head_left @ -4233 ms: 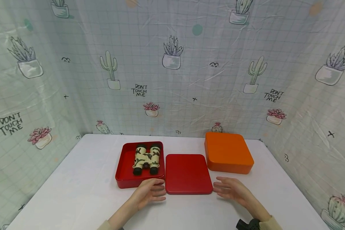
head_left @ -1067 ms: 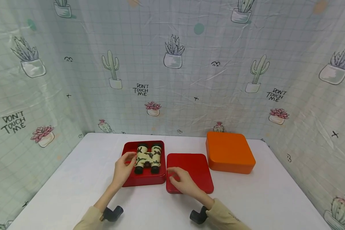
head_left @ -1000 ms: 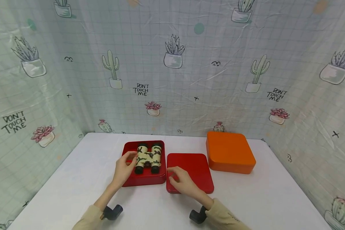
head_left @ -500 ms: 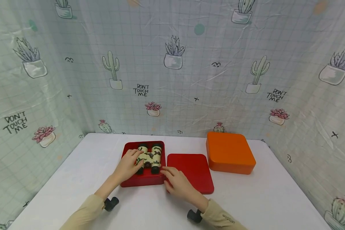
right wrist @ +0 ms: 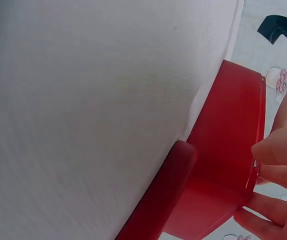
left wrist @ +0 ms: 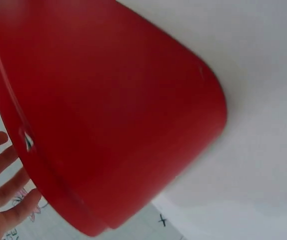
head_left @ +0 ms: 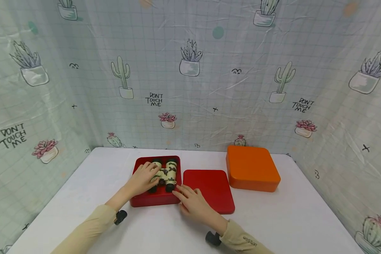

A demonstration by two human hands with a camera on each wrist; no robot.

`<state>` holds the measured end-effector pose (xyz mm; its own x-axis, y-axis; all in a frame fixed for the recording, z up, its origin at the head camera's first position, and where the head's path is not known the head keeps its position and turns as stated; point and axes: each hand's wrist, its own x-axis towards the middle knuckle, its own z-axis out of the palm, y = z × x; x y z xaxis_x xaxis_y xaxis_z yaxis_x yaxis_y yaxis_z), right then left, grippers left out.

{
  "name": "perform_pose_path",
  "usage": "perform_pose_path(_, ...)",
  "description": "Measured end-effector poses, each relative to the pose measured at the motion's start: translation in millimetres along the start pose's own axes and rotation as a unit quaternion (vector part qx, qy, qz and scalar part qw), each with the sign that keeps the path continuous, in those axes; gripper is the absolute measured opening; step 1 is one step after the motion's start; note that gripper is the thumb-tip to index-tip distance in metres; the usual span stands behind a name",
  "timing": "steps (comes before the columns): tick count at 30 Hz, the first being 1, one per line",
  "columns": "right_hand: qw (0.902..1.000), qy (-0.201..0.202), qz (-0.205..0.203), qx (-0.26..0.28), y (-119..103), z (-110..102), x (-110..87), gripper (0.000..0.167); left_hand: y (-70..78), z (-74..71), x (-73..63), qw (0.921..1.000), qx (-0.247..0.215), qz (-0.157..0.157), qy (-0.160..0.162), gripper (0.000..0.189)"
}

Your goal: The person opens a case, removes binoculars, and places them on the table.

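Camouflage-patterned binoculars (head_left: 171, 171) lie in an uncovered red box (head_left: 155, 200). My left hand (head_left: 143, 179) reaches over the box's left side, its fingers above the binoculars' left barrel and partly hiding it. In the left wrist view, those fingers (left wrist: 6, 162) are spread beyond the rim of the red box (left wrist: 108, 110). At the box's front right corner is my right hand (head_left: 195, 206), fingertips right at the rim. The right wrist view shows the right hand (right wrist: 278, 185) beside the rim, fingers apart and loosely bent.
A flat red lid (head_left: 212, 190) lies against the box's right side, partly under my right forearm in view. Farther right stands a closed orange box (head_left: 253, 167). A patterned curtain (head_left: 190, 106) hangs behind the white table (head_left: 285, 225).
My left hand has moved from the box's left side to over the binoculars. The right hand has come left from the lid to the box's corner. Binoculars and boxes keep their places.
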<state>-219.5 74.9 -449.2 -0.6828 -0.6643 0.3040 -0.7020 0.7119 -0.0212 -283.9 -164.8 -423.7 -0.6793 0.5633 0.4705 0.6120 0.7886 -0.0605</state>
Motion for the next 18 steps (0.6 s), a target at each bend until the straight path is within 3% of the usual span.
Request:
perform_pose_path(7,0.9998,-0.016,-0.004,-0.007,2,1,-0.3,0.054,-7.0,2.8,3.4,0.9978,0.034,0.044,-0.037,0.032)
perform_pose_path(18,0.9989,-0.048,0.001,0.004,4,0,-1.7,0.06,-14.8,8.8,6.5,0.9911,0.066,0.068,-0.093,0.048)
